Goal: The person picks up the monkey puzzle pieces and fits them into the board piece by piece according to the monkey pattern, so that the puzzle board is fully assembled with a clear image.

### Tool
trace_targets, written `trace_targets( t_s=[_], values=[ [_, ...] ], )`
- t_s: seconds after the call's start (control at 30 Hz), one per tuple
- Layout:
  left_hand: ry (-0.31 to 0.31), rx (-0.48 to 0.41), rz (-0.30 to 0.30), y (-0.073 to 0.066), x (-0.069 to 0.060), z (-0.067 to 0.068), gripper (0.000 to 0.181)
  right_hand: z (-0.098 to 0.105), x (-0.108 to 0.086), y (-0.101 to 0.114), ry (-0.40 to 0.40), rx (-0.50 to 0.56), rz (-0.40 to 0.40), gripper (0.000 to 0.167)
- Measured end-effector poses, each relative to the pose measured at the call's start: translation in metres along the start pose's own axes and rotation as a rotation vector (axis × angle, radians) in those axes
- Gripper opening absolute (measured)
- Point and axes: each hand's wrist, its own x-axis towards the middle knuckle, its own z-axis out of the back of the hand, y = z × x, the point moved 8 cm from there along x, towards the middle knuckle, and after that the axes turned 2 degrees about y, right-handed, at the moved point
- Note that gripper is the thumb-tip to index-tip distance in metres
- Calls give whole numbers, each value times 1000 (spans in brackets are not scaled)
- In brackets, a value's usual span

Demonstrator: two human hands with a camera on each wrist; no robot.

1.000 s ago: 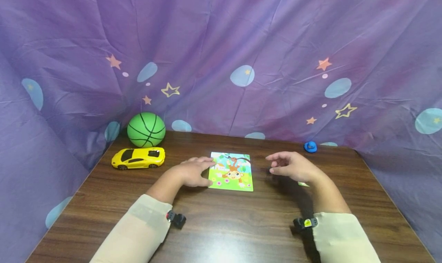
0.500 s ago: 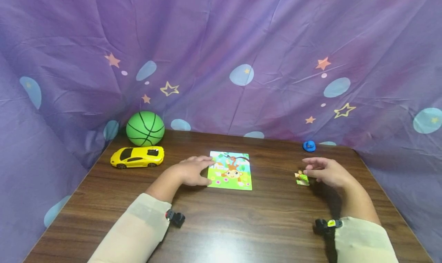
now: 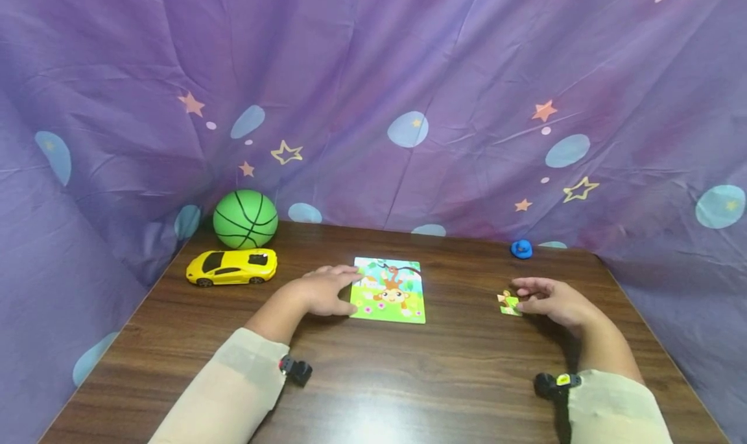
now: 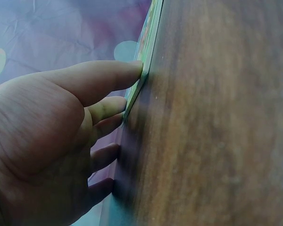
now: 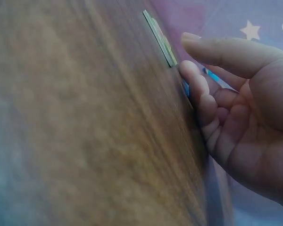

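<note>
A square picture puzzle board (image 3: 388, 301) showing a monkey lies flat in the middle of the table. My left hand (image 3: 323, 291) rests at its left side, fingertips and thumb touching the edge; the left wrist view shows the fingers (image 4: 108, 109) mostly straight. Off to the right lie small puzzle pieces (image 3: 509, 304), brown and green, seen edge-on and apparently stacked in the right wrist view. My right hand (image 3: 551, 303) is at their right side. Its thumb (image 5: 226, 52) stands above the stack's near end and apart from the bent index finger, with nothing pinched between them.
A yellow toy car (image 3: 232, 267) stands at the far left, in front of a green ball (image 3: 246, 219). Near the back right edge sits a small blue toy (image 3: 521, 249). A purple curtain (image 3: 373, 107) hangs behind the brown wooden table (image 3: 432, 379).
My right hand has moved right from beside the board to the puzzle pieces, then lowered slightly beside them. My left hand has stayed at the board's edge.
</note>
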Motion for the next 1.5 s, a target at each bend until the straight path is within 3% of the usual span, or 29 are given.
trace_targets(
  t_s=[0.2, 0.5, 0.8, 0.97, 1.27, 1.5],
  values=[
    [6, -7, 7, 1, 1, -1, 83, -4, -3, 2, 21, -24, 10, 67],
    [-1, -3, -13, -1, -1, 1, 80, -10, -2, 12, 37, -222, 11, 63],
    [14, 6, 7, 0, 0, 0, 82, -15, 4, 10, 54, -29, 65, 55],
    [8, 6, 5, 1, 1, -1, 82, -13, 6, 18, 27, -18, 58, 46],
    [5, 2, 10, 4, 4, -2, 83, -38, 15, 64, 76, 44, 81, 42],
    [-3, -4, -7, -1, -2, 2, 80, -67, 27, 88, 112, 100, 104, 42]
  ],
)
